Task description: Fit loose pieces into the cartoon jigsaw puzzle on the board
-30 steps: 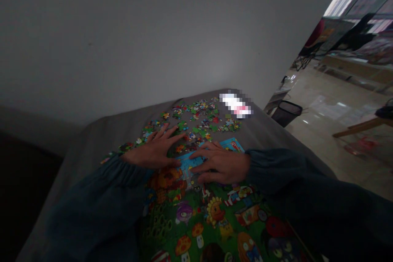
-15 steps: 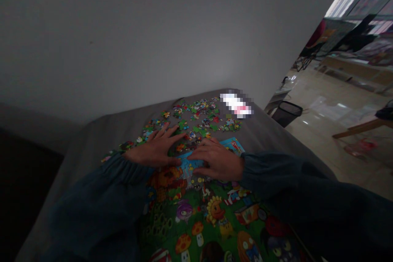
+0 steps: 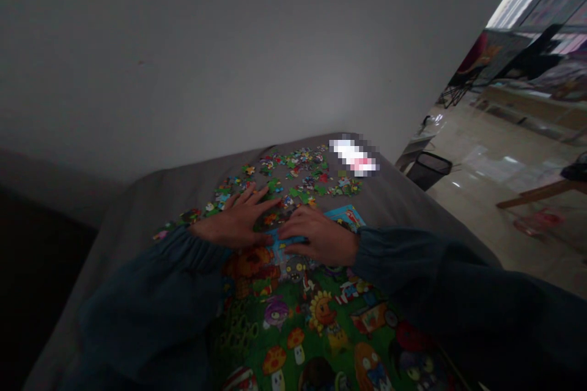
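My left hand (image 3: 233,222) lies with its fingers spread over loose puzzle pieces. Its thumb touches the blue upper edge of a jigsaw puzzle (image 3: 325,317). My right hand (image 3: 321,235) is on that same blue strip, fingers bent and tips turned down toward the puzzle; whatever is under or between them is hidden. The joined part shows cartoon plants, mushrooms, a sunflower and a grey zombie face (image 3: 296,269) just below my right thumb. Many loose puzzle pieces (image 3: 302,162) are scattered beyond both hands. A blue corner section (image 3: 351,215) shows past my right hand.
A grey cloth-covered surface (image 3: 174,186) carries the puzzle and meets a pale wall (image 3: 229,61) at the back. A blurred-out bright object (image 3: 353,156) lies at the back right. Beyond the right edge are a black bin (image 3: 428,169) and shiny floor (image 3: 477,159).
My right hand has shifted slightly up and left, leaving more of the grey zombie face in sight. My left hand has barely moved, fingers still spread.
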{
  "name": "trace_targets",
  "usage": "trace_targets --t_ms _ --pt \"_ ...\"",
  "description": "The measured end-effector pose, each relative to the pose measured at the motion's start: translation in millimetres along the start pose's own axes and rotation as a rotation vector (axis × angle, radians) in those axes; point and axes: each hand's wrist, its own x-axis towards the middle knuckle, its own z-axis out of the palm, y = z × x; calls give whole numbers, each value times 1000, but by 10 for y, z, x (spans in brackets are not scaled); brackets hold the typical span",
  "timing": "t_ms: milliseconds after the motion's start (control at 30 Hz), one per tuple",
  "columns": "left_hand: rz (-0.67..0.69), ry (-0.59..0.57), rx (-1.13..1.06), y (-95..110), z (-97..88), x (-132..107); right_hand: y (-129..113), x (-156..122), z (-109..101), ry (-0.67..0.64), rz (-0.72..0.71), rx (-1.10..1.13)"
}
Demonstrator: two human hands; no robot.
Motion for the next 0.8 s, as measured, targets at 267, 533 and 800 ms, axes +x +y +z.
trace_targets --t_ms 267,533,800 --pt "-11 -9 -4 51 -37 -36 4 -50 -55 -61 -157 -281" --pt "13 18 -1 49 29 14 -36 -90 -157 -142 -165 -265" --pt "1 13 17 92 44 15 -94 -124 -178 -201 -120 -256"
